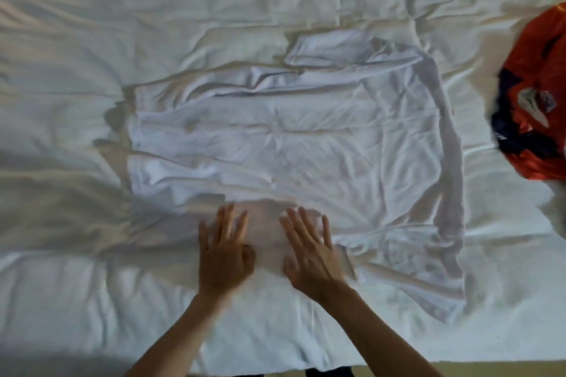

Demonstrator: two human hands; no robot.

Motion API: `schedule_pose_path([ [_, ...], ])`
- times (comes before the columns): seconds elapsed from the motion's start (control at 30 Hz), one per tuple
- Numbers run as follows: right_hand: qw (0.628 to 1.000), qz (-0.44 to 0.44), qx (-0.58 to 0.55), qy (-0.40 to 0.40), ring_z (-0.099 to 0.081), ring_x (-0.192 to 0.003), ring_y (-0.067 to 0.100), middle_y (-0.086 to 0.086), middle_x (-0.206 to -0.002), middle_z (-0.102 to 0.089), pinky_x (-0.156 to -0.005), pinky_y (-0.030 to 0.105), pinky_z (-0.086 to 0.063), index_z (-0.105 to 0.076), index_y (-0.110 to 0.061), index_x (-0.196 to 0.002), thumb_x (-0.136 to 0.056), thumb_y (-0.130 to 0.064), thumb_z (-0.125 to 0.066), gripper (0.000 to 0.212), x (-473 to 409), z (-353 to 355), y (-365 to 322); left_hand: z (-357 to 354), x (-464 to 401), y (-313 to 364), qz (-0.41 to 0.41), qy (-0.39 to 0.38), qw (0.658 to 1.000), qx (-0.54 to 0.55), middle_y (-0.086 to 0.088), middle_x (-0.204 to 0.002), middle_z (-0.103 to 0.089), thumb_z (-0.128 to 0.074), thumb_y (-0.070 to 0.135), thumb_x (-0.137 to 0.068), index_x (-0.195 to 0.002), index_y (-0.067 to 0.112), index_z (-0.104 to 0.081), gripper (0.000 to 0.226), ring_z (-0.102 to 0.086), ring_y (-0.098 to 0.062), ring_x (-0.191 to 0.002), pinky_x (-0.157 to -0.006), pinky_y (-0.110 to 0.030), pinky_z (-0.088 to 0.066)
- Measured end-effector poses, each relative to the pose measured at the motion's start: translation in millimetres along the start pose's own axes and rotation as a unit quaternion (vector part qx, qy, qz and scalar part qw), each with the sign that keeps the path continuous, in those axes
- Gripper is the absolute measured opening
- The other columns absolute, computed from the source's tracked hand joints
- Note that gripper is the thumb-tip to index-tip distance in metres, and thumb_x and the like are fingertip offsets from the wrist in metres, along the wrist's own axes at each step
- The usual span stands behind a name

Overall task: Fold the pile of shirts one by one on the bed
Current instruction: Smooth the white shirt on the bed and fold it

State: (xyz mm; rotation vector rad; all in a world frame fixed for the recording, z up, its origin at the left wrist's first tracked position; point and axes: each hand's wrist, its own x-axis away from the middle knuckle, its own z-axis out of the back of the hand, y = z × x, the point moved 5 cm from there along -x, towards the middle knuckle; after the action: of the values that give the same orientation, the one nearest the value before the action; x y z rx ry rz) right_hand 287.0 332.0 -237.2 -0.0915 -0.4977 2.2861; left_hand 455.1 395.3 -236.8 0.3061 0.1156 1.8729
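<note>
A white shirt lies spread flat and wrinkled across the middle of the white bed, its collar end to the right and one sleeve folded at the far side. My left hand and my right hand lie side by side with fingers straight, flat on the shirt's near edge. Both hands are a little blurred.
An orange and navy shirt lies crumpled at the right edge of the bed. The bed's near edge runs along the bottom of the view, with floor beyond it.
</note>
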Motion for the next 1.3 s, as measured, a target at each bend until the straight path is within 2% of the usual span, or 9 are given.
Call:
schedule_pose_path([
  [0.2,0.995,0.089,0.03,-0.028,-0.018,-0.151,0.025,0.005,-0.161,-0.028,-0.115,0.062,-0.023,-0.04,-0.019,-0.15,-0.078,-0.018,-0.058,0.074,-50.6,-31.1,-28.1,17.3,0.6,-99.2,0.063,-0.061,0.994,-0.063,-0.013,-0.16,-0.03,-0.083,0.024,-0.056,-0.152,0.015,-0.039,0.105,-0.029,-0.033,-0.147,-0.112,-0.067,-0.019],
  [0.33,0.993,0.098,0.051,-0.033,-0.017,-0.151,0.025,0.003,-0.163,-0.022,-0.116,0.062,-0.018,-0.034,-0.02,-0.153,-0.083,-0.021,-0.072,0.08,-62.4,-35.5,-33.2,26.6,1.4,-121.7,0.057,-0.003,0.996,-0.071,-0.016,-0.156,-0.036,-0.053,0.013,-0.067,-0.15,0.011,-0.038,0.085,-0.034,-0.036,-0.143,-0.11,-0.067,-0.027],
  [0.47,0.992,0.124,0.027,-0.018,-0.012,-0.152,0.025,0.003,-0.165,-0.017,-0.119,0.059,-0.013,-0.028,-0.016,-0.155,-0.09,-0.019,-0.061,0.072,-55.7,-25.4,-40.4,37.5,25.2,-124.6,0.0,0.071,0.996,-0.054,-0.015,-0.157,-0.036,-0.04,0.002,-0.068,-0.149,0.005,-0.04,0.081,-0.032,-0.033,-0.145,-0.116,-0.059,-0.023],
  [0.57,0.984,0.172,0.023,-0.043,-0.018,-0.151,0.026,0.004,-0.163,-0.023,-0.117,0.059,-0.021,-0.034,-0.013,-0.153,-0.105,-0.031,-0.034,0.051,-35.7,-26.8,-49.8,27.7,54.4,-124.2,-0.025,0.058,0.997,-0.038,-0.014,-0.153,-0.042,-0.038,0.004,-0.075,-0.148,0.007,-0.037,0.073,-0.038,-0.033,-0.143,-0.115,-0.056,-0.025],
  [0.63,0.982,0.176,0.029,-0.062,-0.021,-0.15,0.026,0.005,-0.162,-0.026,-0.113,0.061,-0.028,-0.038,-0.012,-0.151,-0.107,-0.041,-0.025,0.054,-29.1,-31.0,-51.4,15.2,66.5,-124.3,-0.027,0.019,0.999,-0.036,-0.014,-0.15,-0.046,-0.038,0.006,-0.076,-0.148,0.009,-0.033,0.072,-0.038,-0.033,-0.142,-0.115,-0.055,-0.026],
  [0.83,0.989,0.148,-0.003,-0.029,-0.018,-0.151,0.027,0.006,-0.163,-0.024,-0.118,0.059,-0.018,-0.035,-0.012,-0.152,-0.102,-0.028,-0.038,0.053,-33.4,-19.7,-55.4,28.2,66.2,-125.8,0.002,0.031,0.999,0.023,-0.014,-0.149,-0.047,-0.033,-0.003,-0.066,-0.141,0.004,-0.052,0.078,-0.039,-0.033,-0.141,-0.117,-0.05,-0.023],
  [0.97,0.973,0.206,0.046,-0.098,-0.013,-0.152,0.026,0.006,-0.164,-0.019,-0.111,0.06,-0.024,-0.034,-0.015,-0.153,-0.103,-0.046,-0.035,0.059,-18.1,-36.9,-55.9,19.1,78.4,-122.6,-0.058,0.021,0.998,-0.017,-0.015,-0.143,-0.055,-0.041,0.01,-0.066,-0.136,0.005,-0.055,0.072,-0.033,-0.029,-0.142,-0.114,-0.051,-0.025],
  [1.1,0.979,0.195,-0.005,-0.052,-0.02,-0.15,0.025,0.006,-0.163,-0.024,-0.115,0.054,-0.018,-0.036,-0.017,-0.152,-0.095,-0.064,-0.041,0.074,-54.7,-11.1,-44.7,52.1,27.4,-101.2,-0.074,0.111,0.991,0.017,-0.004,-0.121,-0.071,-0.055,0.028,-0.056,-0.109,0.009,-0.076,0.06,-0.053,-0.031,-0.129,-0.107,-0.066,-0.033],
  [1.3,0.99,0.105,-0.057,0.081,-0.03,-0.147,0.027,0.008,-0.157,-0.037,-0.113,0.056,-0.032,-0.049,-0.01,-0.143,-0.099,-0.027,-0.045,0.047,-197.3,31.4,21.9,80.1,-156.3,-79.9,-0.049,0.225,0.971,0.065,-0.005,-0.107,-0.074,-0.053,0.02,-0.076,-0.102,0.01,-0.076,0.036,-0.069,-0.03,-0.102,-0.097,-0.052,-0.049],
])
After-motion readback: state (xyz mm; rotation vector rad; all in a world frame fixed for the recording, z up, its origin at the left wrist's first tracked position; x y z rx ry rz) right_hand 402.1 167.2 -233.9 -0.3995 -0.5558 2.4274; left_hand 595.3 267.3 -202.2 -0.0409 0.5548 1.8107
